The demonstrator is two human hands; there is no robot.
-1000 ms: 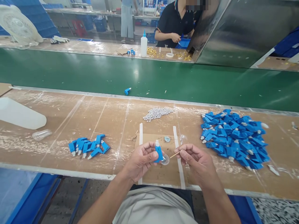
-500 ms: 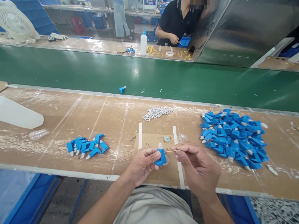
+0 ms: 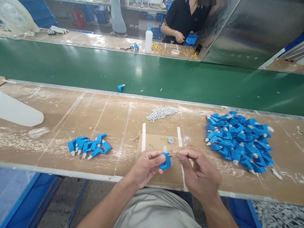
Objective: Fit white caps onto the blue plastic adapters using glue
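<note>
Between thumb and fingers, my left hand (image 3: 147,167) holds a blue plastic piece (image 3: 165,162) with a whitish tip pointing up. My right hand (image 3: 201,169) pinches a thin wooden stick (image 3: 173,154), whose far end meets the blue piece. Both hands are over a cardboard sheet (image 3: 152,142) edged by white tape strips. A pale blue blob (image 3: 171,140) with another stick lies on that sheet. Beyond it is a heap of small grey-white pellets (image 3: 161,113). A large pile of blue pieces (image 3: 238,139) lies to the right, a smaller group (image 3: 89,145) to the left.
A green belt (image 3: 95,68) crosses behind the table, carrying one blue piece (image 3: 120,87). At left are a white container (image 3: 20,109) and a clear plastic cup (image 3: 39,132). Across the belt, a person (image 3: 181,23) stands near a white bottle (image 3: 148,39) and small gold parts (image 3: 156,47).
The camera view has shifted slightly. The blue piece on the belt appears a little further left. Both hands keep their holds, with the stick still at the blue piece.
</note>
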